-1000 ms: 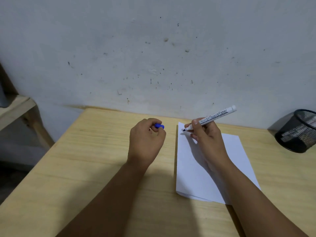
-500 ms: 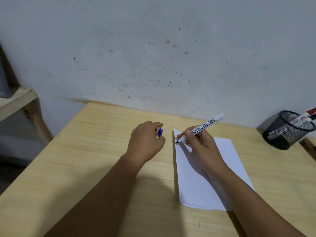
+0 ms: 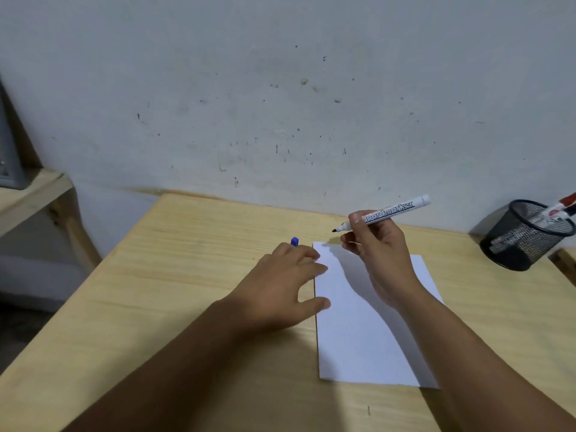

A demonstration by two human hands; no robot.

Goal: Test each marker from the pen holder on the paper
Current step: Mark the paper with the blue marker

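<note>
My right hand [image 3: 378,257] grips a white uncapped board marker [image 3: 391,211]. Its black tip points left and hovers just above the far left corner of the white paper [image 3: 371,325]. My left hand [image 3: 280,288] lies flat with fingers spread, thumb and fingertips resting on the paper's left edge. The marker's blue cap [image 3: 294,241] stands on the table just beyond my left fingertips. A black mesh pen holder [image 3: 523,236] at the far right holds more markers [image 3: 558,210].
The wooden table [image 3: 174,291] butts against a speckled white wall. A wooden shelf [image 3: 34,194] with a grey object stands off the table's left side. A second wooden surface begins right of the pen holder.
My left hand opened from a fist around the blue cap and spread onto the paper's edge. My right hand lifted the marker tip off the paper.
</note>
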